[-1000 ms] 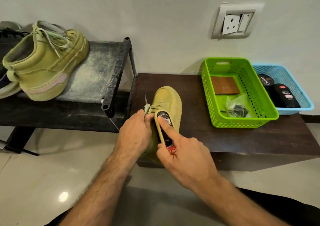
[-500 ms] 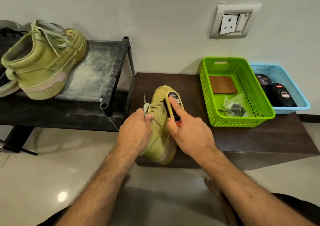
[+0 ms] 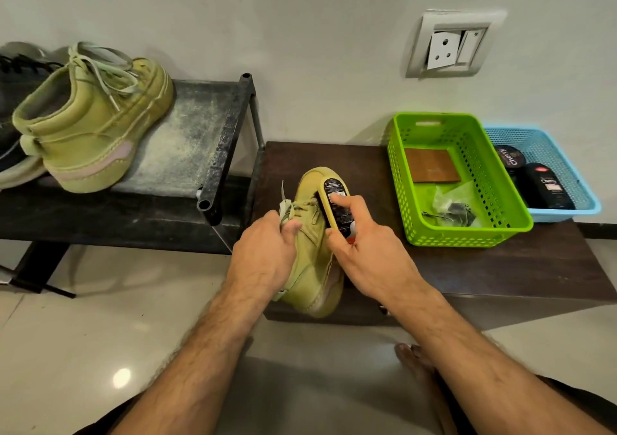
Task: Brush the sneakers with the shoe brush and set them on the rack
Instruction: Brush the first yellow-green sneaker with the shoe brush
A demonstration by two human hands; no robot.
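Since a moment ago my right hand point(image 3: 370, 251) has carried the shoe brush point(image 3: 335, 206) from the sneaker's heel end up to its toe, while my left hand point(image 3: 267, 254) has kept its place at the collar. Largest first: the rack point(image 3: 187, 141), dusty and dark, sits at ten o'clock from my hands, with the other sneaker point(image 3: 90, 124) standing on it, heel toward me, and a black shoe point(image 3: 16, 100) partly visible beyond it at the left edge. The dark wooden surface point(image 3: 534, 261) runs from centre out to three o'clock. On it, at two o'clock, stands a green basket point(image 3: 417, 224), and just beside it, farther right, a blue basket point(image 3: 587, 201) holding dark polish containers point(image 3: 541, 184). The sneaker I am working on point(image 3: 314, 267) lies at centre with its heel overhanging the near edge of the surface, toe pointing to twelve o'clock. My left fingers are clamped on its collar by the laces. My right fingers are curled round the brush, index finger laid along its back, bristles pressed to the toe.
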